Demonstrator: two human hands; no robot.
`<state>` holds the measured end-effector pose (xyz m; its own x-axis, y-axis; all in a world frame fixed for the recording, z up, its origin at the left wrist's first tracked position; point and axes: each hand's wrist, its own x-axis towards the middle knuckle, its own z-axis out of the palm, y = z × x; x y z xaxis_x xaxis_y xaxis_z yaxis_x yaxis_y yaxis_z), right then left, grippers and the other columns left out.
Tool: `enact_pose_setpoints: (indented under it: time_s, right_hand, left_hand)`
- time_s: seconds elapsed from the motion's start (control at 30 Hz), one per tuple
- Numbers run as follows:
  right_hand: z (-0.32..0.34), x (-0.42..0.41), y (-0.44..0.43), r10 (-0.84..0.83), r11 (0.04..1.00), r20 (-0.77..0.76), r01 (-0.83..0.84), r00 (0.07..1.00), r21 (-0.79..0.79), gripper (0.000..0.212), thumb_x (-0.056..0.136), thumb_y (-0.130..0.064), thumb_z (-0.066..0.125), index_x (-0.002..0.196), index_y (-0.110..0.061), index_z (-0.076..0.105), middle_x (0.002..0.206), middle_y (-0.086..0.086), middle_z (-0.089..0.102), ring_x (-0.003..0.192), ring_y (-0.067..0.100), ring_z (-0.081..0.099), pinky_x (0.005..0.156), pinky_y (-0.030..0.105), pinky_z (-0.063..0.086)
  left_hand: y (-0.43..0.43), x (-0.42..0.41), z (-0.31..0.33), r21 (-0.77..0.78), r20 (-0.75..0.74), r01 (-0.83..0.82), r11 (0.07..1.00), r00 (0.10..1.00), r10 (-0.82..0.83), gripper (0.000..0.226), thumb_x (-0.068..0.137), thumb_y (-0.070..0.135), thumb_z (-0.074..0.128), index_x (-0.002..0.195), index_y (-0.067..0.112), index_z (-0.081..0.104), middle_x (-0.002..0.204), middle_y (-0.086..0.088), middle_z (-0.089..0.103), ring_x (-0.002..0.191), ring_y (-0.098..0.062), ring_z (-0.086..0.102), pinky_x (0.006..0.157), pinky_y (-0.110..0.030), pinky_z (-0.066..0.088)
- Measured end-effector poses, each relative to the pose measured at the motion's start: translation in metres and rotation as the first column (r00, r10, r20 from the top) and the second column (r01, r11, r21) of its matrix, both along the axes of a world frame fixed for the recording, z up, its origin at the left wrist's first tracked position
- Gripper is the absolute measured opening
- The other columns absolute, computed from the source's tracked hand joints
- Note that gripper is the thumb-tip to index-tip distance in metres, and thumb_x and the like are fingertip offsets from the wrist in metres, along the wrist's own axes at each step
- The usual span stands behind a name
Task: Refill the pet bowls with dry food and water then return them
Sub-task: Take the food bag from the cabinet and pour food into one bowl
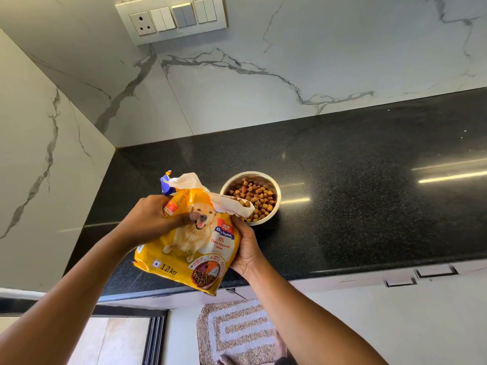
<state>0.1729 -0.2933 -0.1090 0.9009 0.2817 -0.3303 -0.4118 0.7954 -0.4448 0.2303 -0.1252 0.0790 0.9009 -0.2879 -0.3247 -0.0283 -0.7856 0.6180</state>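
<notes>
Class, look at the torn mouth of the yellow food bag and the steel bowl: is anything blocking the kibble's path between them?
Nothing visible does. The yellow dog-food bag, held in both hands, has its torn white flap reaching over the rim of the round steel bowl, already holding brown kibble.

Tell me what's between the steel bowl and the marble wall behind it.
Nothing: in the head view, only bare black countertop lies between the steel bowl and the marble wall.

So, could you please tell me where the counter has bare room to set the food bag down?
The black counter is bare to the right of the steel bowl, and behind it up to the marble wall. It is crowded at the front left, where both hands hold the yellow bag against the bowl.
</notes>
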Motion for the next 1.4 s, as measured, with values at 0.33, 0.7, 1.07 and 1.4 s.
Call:
enact_pose_setpoints:
  time_s: [0.33, 0.7, 1.07, 1.4]
  right_hand:
    - [-0.002, 0.001, 0.000, 0.025, 1.000, 0.035, -0.025, 0.999, 0.007, 0.076, 0.081, -0.058, 0.080, 0.141, -0.014, 0.067, 0.148, 0.022, 0.060, 0.130, 0.040, 0.062, 0.114, 0.060, 0.045]
    - [0.003, 0.003, -0.004, -0.074, 0.996, 0.033, 0.072, 0.997, 0.053, 0.082, 0.079, -0.057, 0.081, 0.146, -0.012, 0.061, 0.145, 0.023, 0.060, 0.127, 0.040, 0.062, 0.108, 0.059, 0.049]
    - [-0.001, 0.002, 0.002, -0.073, 0.995, 0.031, 0.071, 0.997, 0.072, 0.078, 0.075, -0.060, 0.085, 0.137, -0.016, 0.069, 0.139, 0.018, 0.067, 0.123, 0.036, 0.067, 0.106, 0.056, 0.053]
    - [0.000, 0.002, 0.007, -0.131, 0.987, -0.019, 0.132, 0.991, 0.096, 0.069, 0.085, -0.055, 0.075, 0.139, -0.013, 0.066, 0.136, 0.018, 0.069, 0.120, 0.037, 0.069, 0.099, 0.054, 0.059]
  left_hand:
    - [0.000, 0.003, -0.006, 0.002, 0.016, 0.027, 1.000, 1.000, -0.027, 0.077, 0.047, 0.088, 0.064, 0.099, 0.031, 0.068, 0.093, 0.006, 0.077, 0.079, -0.012, 0.076, 0.069, -0.024, 0.060]
    - [-0.008, 0.005, 0.001, -0.003, 0.009, 0.022, 1.000, 1.000, -0.022, 0.095, 0.029, 0.100, 0.059, 0.093, 0.030, 0.069, 0.087, 0.007, 0.077, 0.075, -0.013, 0.076, 0.073, -0.033, 0.063]
    - [-0.007, 0.009, 0.002, 0.004, 0.057, 0.084, 0.996, 0.995, -0.084, 0.093, 0.037, 0.098, 0.058, 0.099, 0.030, 0.070, 0.090, 0.010, 0.077, 0.076, -0.010, 0.076, 0.073, -0.032, 0.064]
    - [-0.017, 0.008, 0.014, -0.002, 0.088, 0.107, 0.994, 0.990, -0.106, 0.085, 0.032, 0.102, 0.053, 0.089, 0.040, 0.062, 0.086, 0.015, 0.072, 0.076, -0.007, 0.072, 0.067, -0.022, 0.057]
